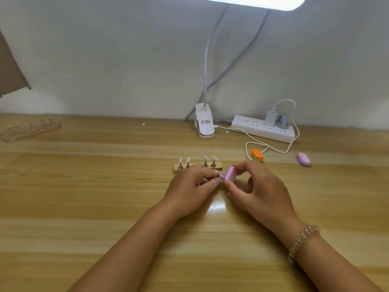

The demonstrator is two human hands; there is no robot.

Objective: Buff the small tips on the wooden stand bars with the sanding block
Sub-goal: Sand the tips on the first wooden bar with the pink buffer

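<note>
Left hand (193,186): you pinch one small tip (221,175) between thumb and forefinger, low over the table (105,207); your fingers hide most of it, so its mount cannot be made out

Right hand (259,190): fingers curled round the sanding block (229,174), thumb below and fingertips above; the block stands on edge with its flat face against the tip, probably so you can stroke across the tip's edge

Why hand-held: holding the tip free of the bar likely lets you turn it to the block; the hands meet at the middle, each bracing the other

Wooden stand bar (197,167): lies just behind your left knuckles; four tips (188,160) stand upright on it in two pairs, with a gap between the pairs; the held tip plausibly belongs in that gap

Progress: a judgement only; one tip under the block, four waiting on the bar; whether any is buffed already cannot be told

Second bar (31,129): far left, well apart, out of reach for now

Spares: orange block (257,155) and pink block (303,159) lie to the right, near the power strip (263,128); kept close, likely as other grits

Risk: the tip is small and the pinch shallow; press lightly or it may flick away
</note>
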